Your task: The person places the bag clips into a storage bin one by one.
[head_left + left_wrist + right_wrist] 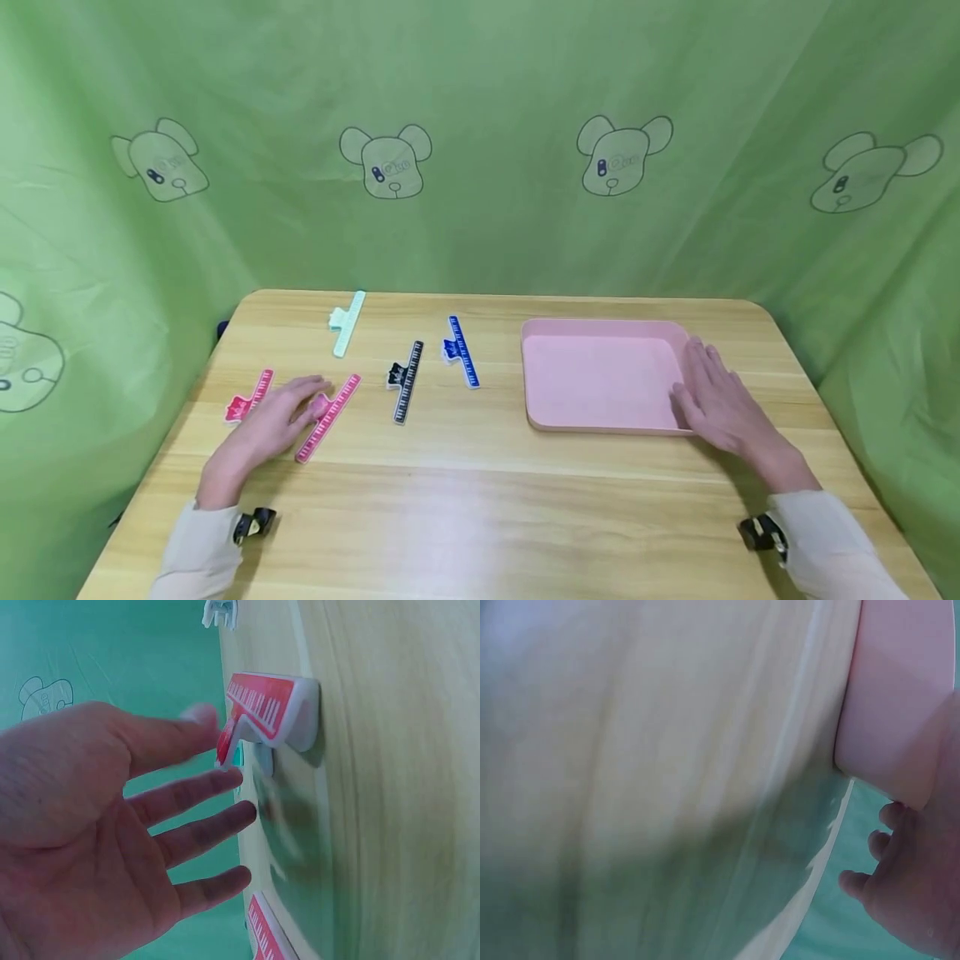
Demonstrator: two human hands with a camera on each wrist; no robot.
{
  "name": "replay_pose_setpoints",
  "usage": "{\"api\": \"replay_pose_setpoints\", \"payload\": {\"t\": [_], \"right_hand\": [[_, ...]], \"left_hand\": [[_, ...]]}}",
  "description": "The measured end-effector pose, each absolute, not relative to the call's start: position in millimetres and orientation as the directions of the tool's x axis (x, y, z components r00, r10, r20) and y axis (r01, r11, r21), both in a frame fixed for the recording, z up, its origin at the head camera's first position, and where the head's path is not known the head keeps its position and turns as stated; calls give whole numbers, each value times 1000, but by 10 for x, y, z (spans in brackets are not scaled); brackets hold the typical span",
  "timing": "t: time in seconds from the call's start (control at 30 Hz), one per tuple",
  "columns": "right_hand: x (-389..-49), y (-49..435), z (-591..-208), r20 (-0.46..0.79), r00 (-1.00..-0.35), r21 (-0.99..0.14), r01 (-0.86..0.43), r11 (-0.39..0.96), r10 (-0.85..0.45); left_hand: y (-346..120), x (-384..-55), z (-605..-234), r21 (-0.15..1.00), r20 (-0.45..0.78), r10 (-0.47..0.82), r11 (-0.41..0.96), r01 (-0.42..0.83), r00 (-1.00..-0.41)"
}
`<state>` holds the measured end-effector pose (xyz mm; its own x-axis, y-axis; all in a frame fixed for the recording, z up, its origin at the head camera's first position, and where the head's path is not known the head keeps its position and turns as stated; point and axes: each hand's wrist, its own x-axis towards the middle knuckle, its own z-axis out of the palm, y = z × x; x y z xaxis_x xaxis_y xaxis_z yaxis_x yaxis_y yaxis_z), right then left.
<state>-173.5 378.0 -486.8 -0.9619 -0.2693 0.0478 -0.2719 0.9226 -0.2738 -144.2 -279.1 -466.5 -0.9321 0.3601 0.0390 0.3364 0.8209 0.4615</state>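
My left hand [279,419] is at a pink clip with a piano-key bar [328,419], its fingers beside the clip's handle. In the left wrist view the thumb is close to the handle of this clip [262,705]; whether it touches cannot be told. The other visible fingers spread out straight. A second pink clip [260,386] lies partly behind this hand. My right hand [723,404] rests at the right end of a pink tray [600,375], thumb over the rim and fingers fairly straight along the outside. In the right wrist view the tray wall [892,697] meets the hand.
A black clip [408,383] and a blue clip [463,352] lie between the left hand and the tray. Farther back is a mint clip [348,325]. The wooden table [465,517] ends at a green curtain [495,233].
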Motion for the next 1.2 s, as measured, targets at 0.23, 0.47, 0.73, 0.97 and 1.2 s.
{"api": "replay_pose_setpoints", "payload": {"t": [0.23,0.47,0.73,0.97,1.2], "right_hand": [[-1763,3753,-4883,63,-960,-271,-280,921,-274],[-1746,3705,-4891,61,-962,-268,-272,924,-266],[-1705,3677,-4862,60,-966,-276,-256,926,-250],[-1675,3640,-4850,66,-969,-274,-247,929,-238],[-1663,3612,-4862,67,-968,-269,-250,930,-241]], "left_hand": [[-2757,-1423,-4615,438,-6,397,826,355,-918],[-2717,-1441,-4623,427,17,351,844,324,-936],[-2694,-1470,-4616,425,-13,330,856,294,-944],[-2678,-1514,-4605,425,-19,334,856,295,-942],[-2708,-1529,-4581,446,0,341,842,305,-940]]}}
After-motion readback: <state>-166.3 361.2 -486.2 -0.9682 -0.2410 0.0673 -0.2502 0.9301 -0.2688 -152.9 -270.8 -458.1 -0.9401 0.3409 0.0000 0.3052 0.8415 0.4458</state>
